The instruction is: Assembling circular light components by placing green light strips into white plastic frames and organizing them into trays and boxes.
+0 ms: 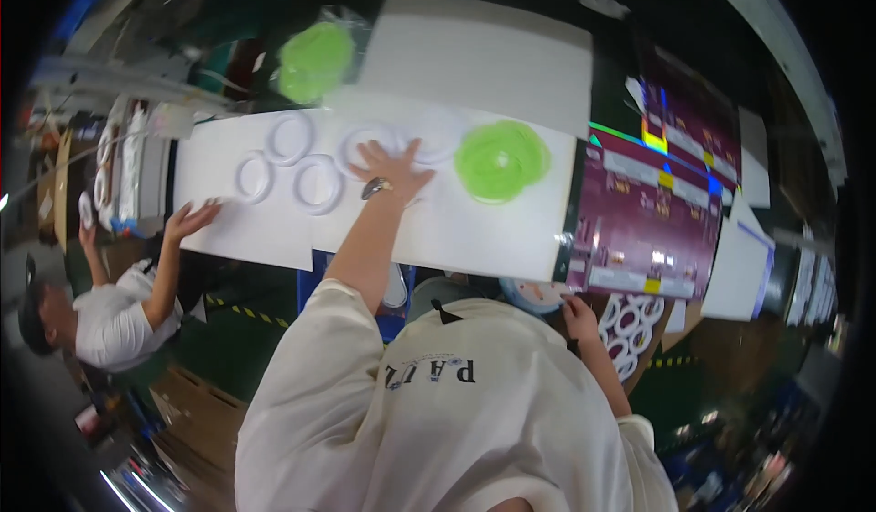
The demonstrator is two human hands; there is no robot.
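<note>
My left hand [394, 172] reaches forward over the white worktable [511, 238], its fingers spread. Under and beside it lie white rings, partly hidden by the hand and blurred. Left of that hand are 3 more white rings, one nearest to me [297, 189], one farther off [270, 138] and one at the far left [239, 178]. To its right sits a round bright-green bundle [502, 161] of soft-looking rings or loops. My right hand [578, 318] is low at the table's right end, next to a maroon panel [639, 229]; its fingers are small and blurred.
A co-worker [119, 320] stands at the left, one hand [190, 222] at the table's end. Beyond the table are a pale board [484, 56] and a bagged green bundle [315, 60]. Several white rings [623, 343] lie below the maroon panel, near a blue stool [394, 316].
</note>
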